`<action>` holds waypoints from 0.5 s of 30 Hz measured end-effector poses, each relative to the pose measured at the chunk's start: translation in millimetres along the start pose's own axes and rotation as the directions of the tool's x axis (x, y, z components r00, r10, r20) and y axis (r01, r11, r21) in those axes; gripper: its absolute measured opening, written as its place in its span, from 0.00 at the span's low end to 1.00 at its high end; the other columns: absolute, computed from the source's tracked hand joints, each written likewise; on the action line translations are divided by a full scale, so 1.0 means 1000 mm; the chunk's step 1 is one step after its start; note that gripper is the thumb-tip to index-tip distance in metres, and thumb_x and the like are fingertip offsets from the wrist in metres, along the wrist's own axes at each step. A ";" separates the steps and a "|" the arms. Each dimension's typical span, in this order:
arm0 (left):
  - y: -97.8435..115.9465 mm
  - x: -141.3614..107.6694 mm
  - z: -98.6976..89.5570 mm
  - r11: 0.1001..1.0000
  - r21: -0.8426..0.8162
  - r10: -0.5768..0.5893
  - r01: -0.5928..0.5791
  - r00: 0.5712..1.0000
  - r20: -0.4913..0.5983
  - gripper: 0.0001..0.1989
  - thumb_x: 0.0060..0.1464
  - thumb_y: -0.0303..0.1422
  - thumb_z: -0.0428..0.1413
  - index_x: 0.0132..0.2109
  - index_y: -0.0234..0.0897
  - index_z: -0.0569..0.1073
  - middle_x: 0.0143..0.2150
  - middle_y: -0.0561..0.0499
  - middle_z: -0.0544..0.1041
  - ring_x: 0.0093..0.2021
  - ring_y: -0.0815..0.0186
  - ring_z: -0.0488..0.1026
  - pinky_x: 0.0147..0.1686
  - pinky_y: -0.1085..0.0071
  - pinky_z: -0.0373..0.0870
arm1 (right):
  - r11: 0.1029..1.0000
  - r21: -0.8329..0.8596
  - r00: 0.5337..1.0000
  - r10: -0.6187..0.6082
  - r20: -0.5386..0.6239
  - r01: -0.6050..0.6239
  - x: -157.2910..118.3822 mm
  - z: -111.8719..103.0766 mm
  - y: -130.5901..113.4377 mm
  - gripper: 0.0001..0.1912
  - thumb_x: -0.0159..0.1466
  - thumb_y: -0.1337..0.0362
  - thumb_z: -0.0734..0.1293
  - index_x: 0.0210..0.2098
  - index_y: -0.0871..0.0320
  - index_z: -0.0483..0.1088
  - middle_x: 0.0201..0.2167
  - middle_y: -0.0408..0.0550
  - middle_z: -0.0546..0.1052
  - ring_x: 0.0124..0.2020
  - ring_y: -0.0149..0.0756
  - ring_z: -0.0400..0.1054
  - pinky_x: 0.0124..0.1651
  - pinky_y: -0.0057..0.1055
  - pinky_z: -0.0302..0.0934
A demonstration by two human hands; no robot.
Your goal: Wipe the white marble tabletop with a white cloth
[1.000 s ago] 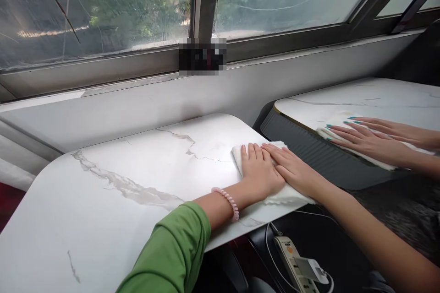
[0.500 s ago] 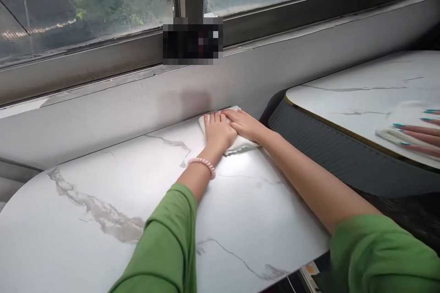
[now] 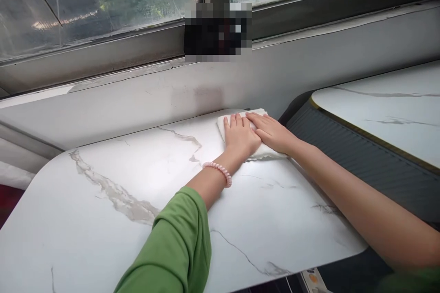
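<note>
A folded white cloth (image 3: 268, 150) lies flat at the far right part of a white marble-patterned table (image 3: 103, 256). My left hand (image 3: 240, 136), with a pink coiled band on its wrist, rests palm down on the cloth, fingers spread a little. Beside it, my right hand (image 3: 273, 132) presses on the cloth too, its fingertips touching the left hand near the thumb. Both hands lie open and flat, not wrapped round the cloth.
A second marble-patterned table (image 3: 388, 114) with a gold edge and dark ribbed side stands at the right. Behind the table run a pale wall ledge (image 3: 137, 100) and windows. A blurred dark object (image 3: 218, 34) sits by the window frame.
The view has shifted, so the table's right corner now shows and the other person's hand on the second table has left the picture. Both my hands remain on the cloth.
</note>
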State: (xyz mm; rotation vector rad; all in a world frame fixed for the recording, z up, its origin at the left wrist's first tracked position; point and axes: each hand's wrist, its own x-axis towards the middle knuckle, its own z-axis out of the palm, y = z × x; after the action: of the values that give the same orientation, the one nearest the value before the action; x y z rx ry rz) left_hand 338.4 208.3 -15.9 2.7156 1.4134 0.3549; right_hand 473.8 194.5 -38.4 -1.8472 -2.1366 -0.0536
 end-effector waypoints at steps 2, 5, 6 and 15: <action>0.010 -0.020 -0.003 0.999 -0.006 0.050 -0.050 0.999 -0.007 0.26 0.64 0.33 0.37 0.65 0.26 0.57 0.68 0.42 0.57 0.69 0.59 0.49 0.68 0.57 0.40 | 1.000 -0.007 1.000 0.030 -0.002 -0.030 -0.028 -0.006 -0.006 0.30 0.64 0.63 0.48 0.64 0.63 0.55 0.64 0.56 0.63 0.65 0.44 0.54 0.65 0.49 0.49; 0.029 -0.054 -0.006 0.992 -0.015 0.127 -0.126 0.992 0.004 0.27 0.64 0.34 0.36 0.65 0.26 0.57 0.68 0.42 0.57 0.68 0.58 0.50 0.67 0.57 0.40 | 0.998 -0.009 0.998 0.061 -0.019 -0.061 -0.077 -0.013 -0.012 0.31 0.65 0.63 0.48 0.67 0.60 0.51 0.64 0.54 0.62 0.65 0.44 0.54 0.66 0.49 0.49; 0.036 -0.065 -0.008 0.989 -0.021 0.150 -0.149 0.989 0.014 0.27 0.64 0.34 0.36 0.65 0.25 0.57 0.68 0.41 0.56 0.69 0.57 0.50 0.67 0.56 0.40 | 0.998 -0.009 0.997 0.070 -0.026 -0.070 -0.094 -0.015 -0.014 0.31 0.65 0.63 0.48 0.68 0.58 0.49 0.65 0.52 0.62 0.65 0.45 0.54 0.66 0.49 0.49; 0.056 -0.163 -0.025 0.949 -0.072 0.312 -0.307 0.947 0.073 0.29 0.64 0.35 0.36 0.66 0.21 0.54 0.69 0.38 0.54 0.69 0.55 0.47 0.68 0.55 0.40 | 0.996 -0.064 0.993 0.053 -0.104 -0.060 -0.204 -0.027 -0.070 0.33 0.67 0.62 0.46 0.70 0.52 0.34 0.65 0.54 0.60 0.65 0.47 0.54 0.65 0.52 0.49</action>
State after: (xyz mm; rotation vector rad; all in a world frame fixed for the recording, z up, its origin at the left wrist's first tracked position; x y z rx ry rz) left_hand 287.5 42.3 -10.8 2.8644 0.9376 0.2889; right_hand 434.8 -18.8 -53.3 -1.8986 -2.0358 -0.2047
